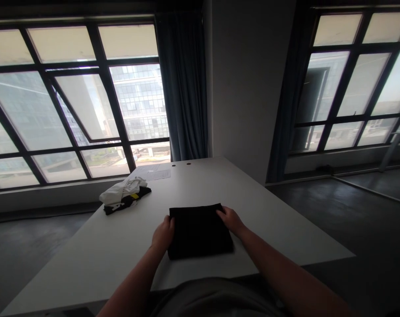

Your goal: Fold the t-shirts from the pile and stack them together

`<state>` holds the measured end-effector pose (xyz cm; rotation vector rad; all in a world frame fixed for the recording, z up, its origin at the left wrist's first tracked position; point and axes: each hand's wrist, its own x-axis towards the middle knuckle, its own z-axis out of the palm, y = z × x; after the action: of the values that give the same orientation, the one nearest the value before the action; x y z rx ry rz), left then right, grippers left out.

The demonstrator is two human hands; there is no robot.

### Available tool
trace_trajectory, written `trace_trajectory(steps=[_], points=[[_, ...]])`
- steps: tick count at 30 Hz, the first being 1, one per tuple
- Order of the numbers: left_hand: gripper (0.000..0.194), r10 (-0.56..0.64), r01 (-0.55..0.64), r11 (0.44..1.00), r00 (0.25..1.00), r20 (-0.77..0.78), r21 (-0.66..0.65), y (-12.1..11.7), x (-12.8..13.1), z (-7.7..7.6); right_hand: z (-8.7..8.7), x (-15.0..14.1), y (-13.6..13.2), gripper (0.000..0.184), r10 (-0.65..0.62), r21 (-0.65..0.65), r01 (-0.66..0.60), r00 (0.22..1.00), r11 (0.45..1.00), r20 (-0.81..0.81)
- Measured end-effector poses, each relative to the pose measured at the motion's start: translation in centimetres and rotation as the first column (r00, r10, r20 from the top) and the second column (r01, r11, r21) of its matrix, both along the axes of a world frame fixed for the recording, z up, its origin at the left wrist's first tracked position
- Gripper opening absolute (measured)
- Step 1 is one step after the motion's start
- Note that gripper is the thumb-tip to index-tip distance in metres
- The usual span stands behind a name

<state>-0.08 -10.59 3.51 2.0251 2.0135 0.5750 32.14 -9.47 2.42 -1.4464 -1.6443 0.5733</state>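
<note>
Lying far to the left, a crumpled white cloth (119,193) is heaped with a dark piece (125,204) marked in yellow, well apart from both hands. Just beyond that heap, a paper sheet (158,172) is laid flat on the worktop (269,220).

Next, the left edge of a black cloth (200,231) is pinched near its far corner by the left hand (163,234), with the thumb set on top and the grip closed on the fabric. The cloth itself is spread as a flat, apparently folded rectangle between the hands, its long axis run from side to side and its near edge turned toward the body. Whether it is fully supported by the worktop or slightly raised cannot be told.

At the right, the far corner is gripped by the right hand (232,220), also closed on the fabric. Neither hand is placed nearer; the cloth is touched by both.
</note>
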Motion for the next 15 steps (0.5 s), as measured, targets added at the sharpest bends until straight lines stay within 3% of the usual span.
trace_trajectory(steps=[4, 7, 11, 15], points=[[0.031, 0.055, -0.056, 0.998, 0.998, -0.031, -0.037, 1.3, 0.4, -1.5, -3.3, -0.3, 2.9, 0.022, -0.032, 0.023, 0.027, 0.971, 0.999, 0.236], [0.030, 0.070, -0.071, 0.997, 0.997, -0.013, -0.022, 1.6, 0.3, -2.5, -5.2, -0.2, 3.7, 0.019, -0.048, 0.094, 0.022, 0.955, 0.995, 0.292], [0.032, 0.078, -0.078, 0.997, 0.996, 0.035, 0.010, 2.6, -0.3, -3.2, -5.8, 0.2, 4.4, 0.020, -0.056, 0.142, 0.017, 0.959, 0.990, 0.278], [0.044, 0.068, -0.068, 0.998, 0.996, 0.058, -0.014, 4.5, -0.5, -3.3, -5.4, 0.4, 5.5, 0.024, -0.037, 0.089, 0.014, 0.964, 0.996, 0.262]])
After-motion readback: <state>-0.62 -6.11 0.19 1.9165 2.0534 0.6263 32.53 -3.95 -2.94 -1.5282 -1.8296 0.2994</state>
